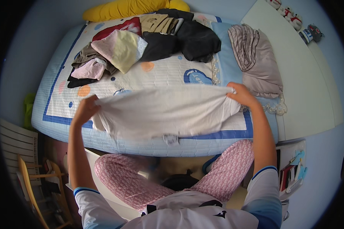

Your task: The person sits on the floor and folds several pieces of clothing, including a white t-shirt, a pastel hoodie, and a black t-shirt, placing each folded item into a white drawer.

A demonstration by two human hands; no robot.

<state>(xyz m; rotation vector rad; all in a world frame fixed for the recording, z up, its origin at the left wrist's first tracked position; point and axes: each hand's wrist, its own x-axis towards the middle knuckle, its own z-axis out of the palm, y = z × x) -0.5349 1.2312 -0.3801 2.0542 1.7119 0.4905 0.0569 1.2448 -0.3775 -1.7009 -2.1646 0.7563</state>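
A white cloth garment (166, 111) is stretched sideways above the near side of the bed, slightly blurred, with a small printed tag hanging at its lower edge. My left hand (87, 110) grips its left end, and my right hand (242, 94) pinches its right end near the pillow. Beyond it, on the quilted bedspread (157, 77), lie a pink, yellow and blue cloth (120, 50), a pale pink cloth (90, 69), a red garment (117, 28), beige folded clothes (156, 23) and black garments (199, 40).
A folded grey-mauve quilt (261, 63) rests on the blue pillow (222, 51) at the right. A long yellow cushion (126, 11) lies along the far edge. Plush toys (311, 33) sit on the white headboard (295, 71). A wooden rack (31, 186) stands at lower left.
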